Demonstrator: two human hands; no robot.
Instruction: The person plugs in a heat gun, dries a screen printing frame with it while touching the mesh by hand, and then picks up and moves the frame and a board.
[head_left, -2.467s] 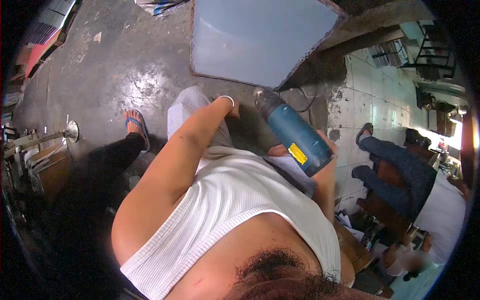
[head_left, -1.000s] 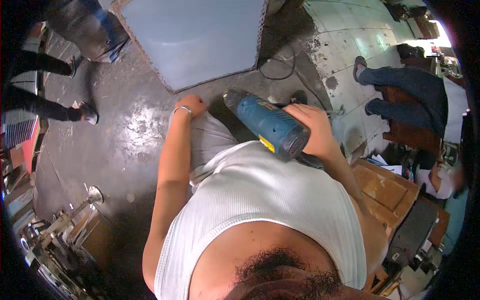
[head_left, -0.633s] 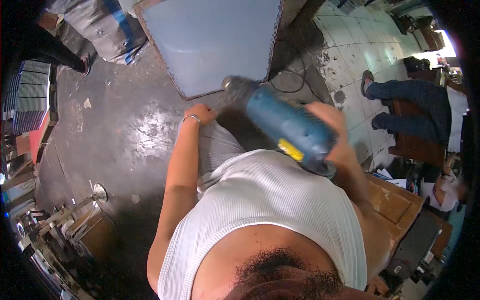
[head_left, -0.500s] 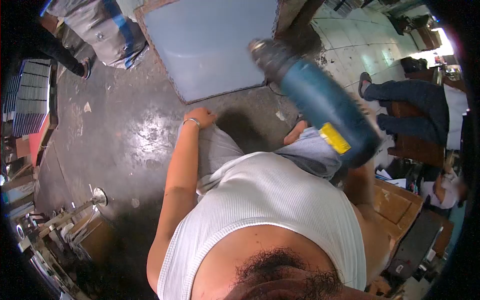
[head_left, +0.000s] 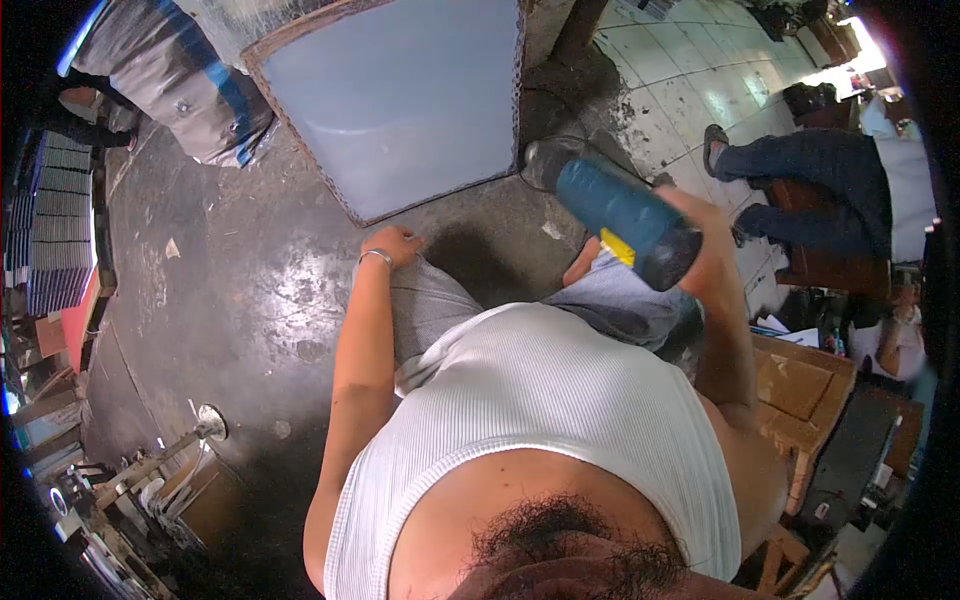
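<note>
A blue heat gun (head_left: 625,215) with a yellow label and a dark nozzle is raised in front of my right knee, its nozzle toward the upper left. My right hand (head_left: 705,240) is closed around it at the rear; the grip is mostly hidden behind the body. Loosely curled, my left hand (head_left: 392,246) rests on my left knee over the grey trousers (head_left: 430,305), with nothing visible in it. Just beyond my knees is a pale grey-blue panel (head_left: 400,110) with a rough brown edge, close to the nozzle.
A wrapped bundle (head_left: 180,90) stands at the upper left, near stacked sheets (head_left: 60,215). Another person in dark trousers (head_left: 810,160) is at the right, and part of a person shows at the far left. A wooden stool-like piece (head_left: 800,390) stands beside my right arm.
The heat gun has moved lower and slightly left, away from my head, and appears smaller. My right hand now shows behind it. My left hand stays on the knee.
</note>
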